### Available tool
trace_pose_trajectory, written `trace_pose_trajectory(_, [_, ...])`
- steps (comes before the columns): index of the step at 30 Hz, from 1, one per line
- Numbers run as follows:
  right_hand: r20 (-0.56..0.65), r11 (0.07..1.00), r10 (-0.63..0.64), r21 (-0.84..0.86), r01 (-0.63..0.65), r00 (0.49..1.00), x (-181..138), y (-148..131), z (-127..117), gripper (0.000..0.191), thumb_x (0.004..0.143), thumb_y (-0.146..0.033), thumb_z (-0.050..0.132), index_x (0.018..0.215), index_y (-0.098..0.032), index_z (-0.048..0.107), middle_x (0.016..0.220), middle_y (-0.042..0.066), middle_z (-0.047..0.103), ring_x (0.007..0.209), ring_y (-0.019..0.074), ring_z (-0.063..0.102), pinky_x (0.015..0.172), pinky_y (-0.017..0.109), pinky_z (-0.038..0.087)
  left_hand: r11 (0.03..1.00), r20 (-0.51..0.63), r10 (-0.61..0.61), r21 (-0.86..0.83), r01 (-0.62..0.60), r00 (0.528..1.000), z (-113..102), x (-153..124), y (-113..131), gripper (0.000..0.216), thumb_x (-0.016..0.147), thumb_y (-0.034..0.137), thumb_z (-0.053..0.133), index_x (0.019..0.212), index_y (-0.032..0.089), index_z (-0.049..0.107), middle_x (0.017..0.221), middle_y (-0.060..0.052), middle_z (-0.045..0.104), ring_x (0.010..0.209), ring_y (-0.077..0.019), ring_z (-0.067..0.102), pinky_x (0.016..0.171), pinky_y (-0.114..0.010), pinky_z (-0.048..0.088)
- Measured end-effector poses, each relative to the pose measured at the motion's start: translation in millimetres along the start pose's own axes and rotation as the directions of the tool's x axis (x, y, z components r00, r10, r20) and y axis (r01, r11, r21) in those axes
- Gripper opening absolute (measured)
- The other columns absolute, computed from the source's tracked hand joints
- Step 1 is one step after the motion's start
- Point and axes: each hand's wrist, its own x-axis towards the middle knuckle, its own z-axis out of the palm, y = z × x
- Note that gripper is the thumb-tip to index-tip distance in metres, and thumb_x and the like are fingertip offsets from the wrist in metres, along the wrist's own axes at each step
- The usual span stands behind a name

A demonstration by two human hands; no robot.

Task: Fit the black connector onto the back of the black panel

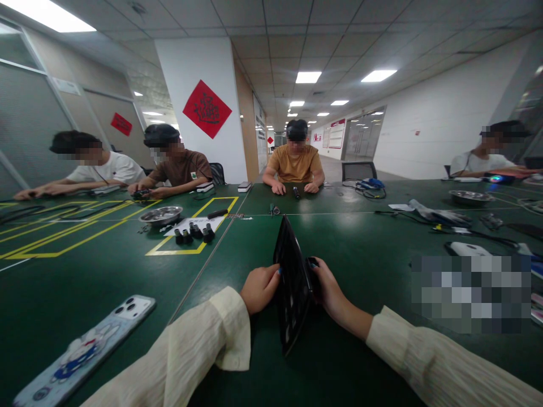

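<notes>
- In the head view, the dark panel is upright and tilted over the green table, between the person's two hands; whether its lower corner touches the tabletop, I cannot tell.
- The left hand is curled, its fingertips against the panel's near face, and seems to grip the left edge; pressing too hard there could mark or strain that surface.
- The right hand grasps the panel's right side, with most fingers hidden behind it; a weak hold there could go unnoticed.
- If either grip slackens, the panel could twist or drop onto its lower corner, since it is so thin and steeply angled.
- The loose left sleeve could catch the panel's edge if the wrist turns inward.
- The phone lies near the left forearm; an elbow swung outward could shove it.
- Further ahead, the black cylindrical parts stand beside the metal bowl; a wide forward sweep to the left could topple them.
</notes>
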Motion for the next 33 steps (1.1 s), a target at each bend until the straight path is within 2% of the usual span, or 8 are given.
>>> trace_pose_trajectory(7, [0.015, 1.0, -0.015, 0.01, 0.014, 1.0, 2.3, 3.9, -2.4, 0.034, 0.077, -0.046, 0.052, 0.103, -0.024, 0.045, 0.069, -0.003, 0.054, 0.049, 0.0112, 0.05, 0.04, 0.022, 0.035, 0.999, -0.03, -0.041, 0.0, 0.041, 0.999, 3.3, 1.8, -1.9, 0.049, 0.093, 0.041, 0.011, 0.07, 0.019, 0.048, 0.06, -0.003, 0.055, 0.059, -0.0162, 0.055, 0.059, -0.026, 0.037])
trace_pose_trajectory(18, [0.016, 1.0, -0.014, 0.008, 0.014, 1.0, 2.2, 4.7, -4.3, 0.033, 0.079, -0.045, 0.051, 0.104, -0.025, 0.046, 0.064, -0.005, 0.052, 0.045, 0.0104, 0.047, 0.04, 0.022, 0.034, 1.0, 0.008, -0.004, -0.019, 0.004, 1.0, -0.6, 1.2, 0.5, 0.045, 0.091, 0.039, 0.015, 0.078, 0.018, 0.052, 0.072, -0.005, 0.061, 0.07, -0.0182, 0.059, 0.066, -0.027, 0.041])
trace_pose_trajectory(24, [0.022, 1.0, -0.005, -0.008, 0.005, 1.0, 1.4, 3.3, -3.1, 0.033, 0.079, -0.047, 0.05, 0.102, -0.025, 0.045, 0.063, -0.005, 0.052, 0.043, 0.0102, 0.047, 0.038, 0.022, 0.033, 0.999, -0.016, -0.028, -0.04, 0.027, 0.999, 1.1, 0.9, -0.5, 0.047, 0.092, 0.04, 0.012, 0.075, 0.018, 0.051, 0.063, -0.004, 0.057, 0.063, -0.0171, 0.056, 0.063, -0.027, 0.04])
trace_pose_trajectory(33, [0.031, 1.0, -0.008, -0.008, 0.008, 0.999, 0.1, 0.4, -2.1, 0.032, 0.079, -0.046, 0.05, 0.103, -0.024, 0.046, 0.066, -0.004, 0.053, 0.046, 0.0107, 0.048, 0.039, 0.022, 0.035, 1.0, -0.002, 0.002, -0.004, -0.002, 1.0, 1.3, 1.4, -2.2, 0.044, 0.091, 0.039, 0.016, 0.078, 0.018, 0.051, 0.068, -0.005, 0.059, 0.066, -0.0181, 0.058, 0.064, -0.027, 0.04])
